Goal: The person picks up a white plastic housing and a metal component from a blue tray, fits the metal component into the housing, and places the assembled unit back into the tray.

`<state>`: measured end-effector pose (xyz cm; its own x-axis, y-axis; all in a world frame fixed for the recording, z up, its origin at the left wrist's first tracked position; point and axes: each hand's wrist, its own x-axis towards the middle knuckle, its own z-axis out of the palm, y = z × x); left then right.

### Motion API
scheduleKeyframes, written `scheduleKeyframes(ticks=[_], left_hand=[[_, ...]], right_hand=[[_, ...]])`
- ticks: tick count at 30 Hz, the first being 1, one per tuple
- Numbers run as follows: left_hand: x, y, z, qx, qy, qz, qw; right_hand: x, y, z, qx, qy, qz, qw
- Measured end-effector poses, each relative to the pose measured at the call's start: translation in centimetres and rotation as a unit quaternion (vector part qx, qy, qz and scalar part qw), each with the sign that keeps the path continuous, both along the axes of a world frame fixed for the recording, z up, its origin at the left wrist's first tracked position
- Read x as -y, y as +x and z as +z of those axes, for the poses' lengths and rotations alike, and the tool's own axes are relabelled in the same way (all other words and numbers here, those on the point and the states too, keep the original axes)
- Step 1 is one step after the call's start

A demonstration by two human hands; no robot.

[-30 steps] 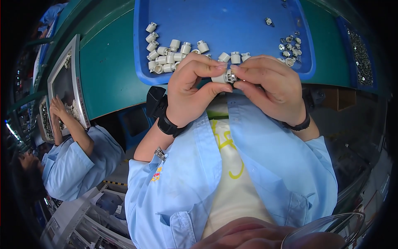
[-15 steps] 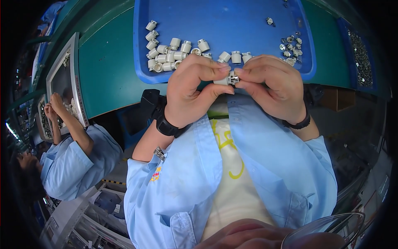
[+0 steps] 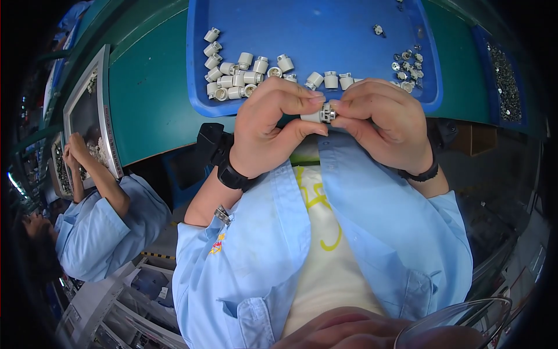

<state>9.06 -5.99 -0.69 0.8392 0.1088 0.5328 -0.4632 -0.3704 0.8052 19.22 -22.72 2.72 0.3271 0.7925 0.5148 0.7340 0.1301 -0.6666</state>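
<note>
A white ceramic lamp holder (image 3: 313, 117) lies sideways between my hands, just in front of the tray's near edge. My left hand (image 3: 261, 128) is closed on its smooth round body, thumb below and fingertips above. At its other end, my right hand (image 3: 386, 125) pinches the slotted part with metal pieces in it. Fingertips partly cover that end, so I cannot tell whether it is a separate piece. Beyond my left hand, several more white lamp holders (image 3: 238, 78) sit in the blue tray (image 3: 314, 35).
Small metal-and-white fittings (image 3: 410, 67) are heaped at the tray's right side. A blue bin of small metal parts (image 3: 504, 84) stands farther right on the green table (image 3: 151, 93). To the left, a co-worker's hands (image 3: 78, 148) work over a grey-framed tray (image 3: 107, 116).
The lamp holder has dropped slightly toward me, and its slotted end has turned a little between my right fingertips. Both hands keep their grip.
</note>
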Motion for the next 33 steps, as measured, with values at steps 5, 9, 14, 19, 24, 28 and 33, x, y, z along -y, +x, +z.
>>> scheduleKeyframes(ticks=[5, 9, 14, 19, 24, 28, 33], left_hand=[[0.0, 0.0, 0.0, -0.004, -0.004, 0.0, 1.0], [-0.2, 0.0, 0.0, 0.008, 0.018, -0.002, 1.0], [-0.2, 0.1, 0.0, 0.012, 0.027, 0.0, 1.0], [-0.2, -0.1, -0.4, -0.004, -0.009, 0.0, 1.0], [-0.1, -0.4, -0.4, -0.027, -0.035, -0.019, 0.999], [-0.1, -0.4, -0.1, -0.019, -0.003, -0.046, 0.999], [0.1, -0.3, 0.9, 0.001, 0.038, -0.057, 0.998]], right_hand=[[0.0, 0.0, 0.2, -0.008, -0.012, -0.004, 1.0], [-0.1, 0.0, -0.1, -0.012, -0.011, 0.005, 1.0], [-0.1, 0.2, -0.2, -0.024, -0.011, 0.013, 1.0], [-0.4, 0.0, -0.3, -0.023, 0.013, 0.007, 1.0], [0.0, 0.4, -0.4, -0.148, -0.036, 0.039, 0.988], [-0.1, 0.4, -1.4, -0.332, -0.051, 0.088, 0.938], [-0.3, 0.4, -1.8, -0.484, -0.071, 0.137, 0.861]])
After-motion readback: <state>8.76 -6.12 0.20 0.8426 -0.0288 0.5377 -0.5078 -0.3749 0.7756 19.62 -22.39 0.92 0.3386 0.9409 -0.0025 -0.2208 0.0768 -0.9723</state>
